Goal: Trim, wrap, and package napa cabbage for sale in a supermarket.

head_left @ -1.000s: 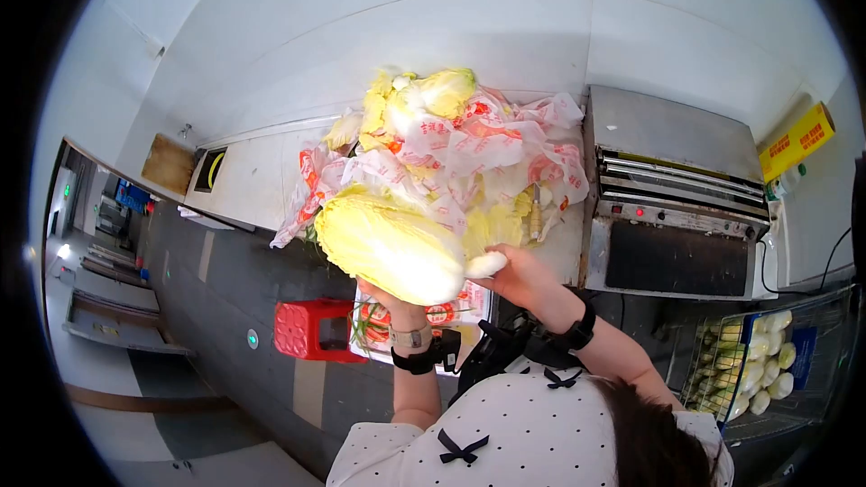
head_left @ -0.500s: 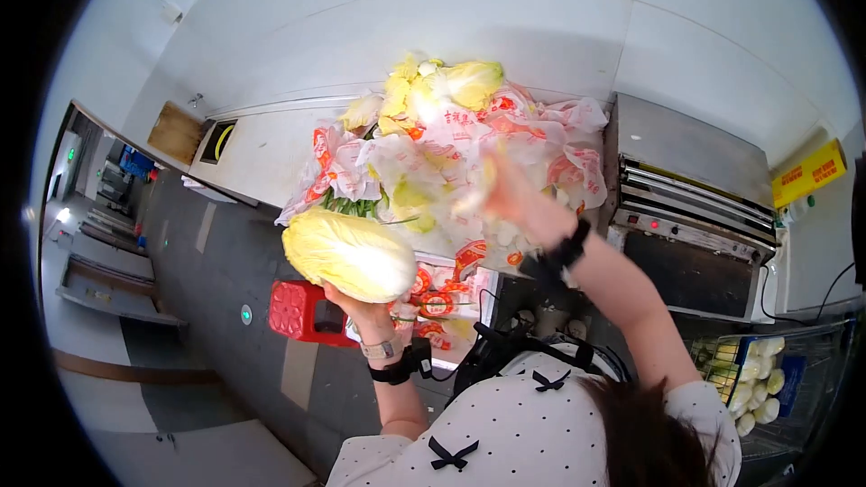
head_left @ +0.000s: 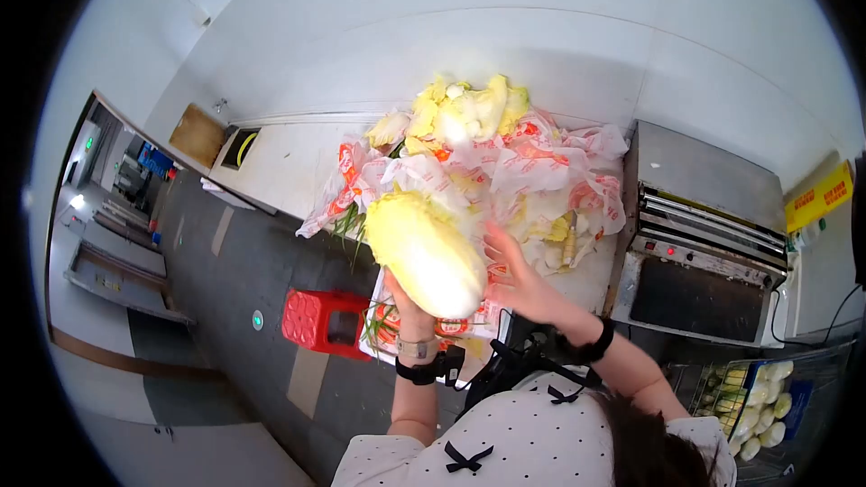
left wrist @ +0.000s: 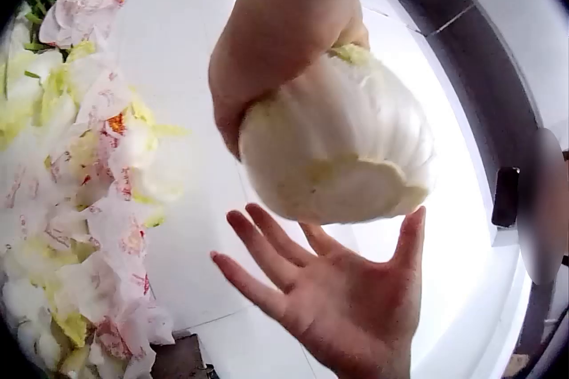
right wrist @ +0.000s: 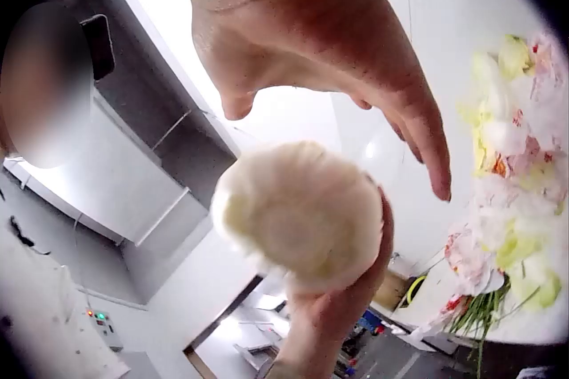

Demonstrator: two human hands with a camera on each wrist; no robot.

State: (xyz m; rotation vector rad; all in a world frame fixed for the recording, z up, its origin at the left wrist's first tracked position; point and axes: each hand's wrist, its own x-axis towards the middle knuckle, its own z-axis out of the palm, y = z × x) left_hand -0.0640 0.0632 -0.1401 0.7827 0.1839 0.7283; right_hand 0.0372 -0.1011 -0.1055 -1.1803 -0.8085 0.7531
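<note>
A large napa cabbage [head_left: 424, 252], yellow at its leafy end and white at its base, is held up above the table's front edge. My left hand [head_left: 408, 307] grips it from below, and in the left wrist view that hand [left wrist: 284, 41] wraps round the cabbage [left wrist: 342, 143]. Fingers spread, my right hand [head_left: 523, 284] is beside the white base and holds nothing. The right wrist view shows the cut base [right wrist: 298, 215] facing the spread right hand [right wrist: 329, 32]; whether a fingertip touches it I cannot tell.
Loose leaves [head_left: 478, 113] and printed plastic wrapping [head_left: 541, 158] cover much of the table [head_left: 289, 158]. A wrapping machine [head_left: 708, 225] stands at the right, a red stool [head_left: 307, 320] at the lower left. Cabbages [head_left: 767, 415] fill part of a cart at the lower right.
The right hand went out over the wrapping with a white piece and is back beside the cabbage without it. The cabbage has moved right since half a second ago, its base tilted lower.
</note>
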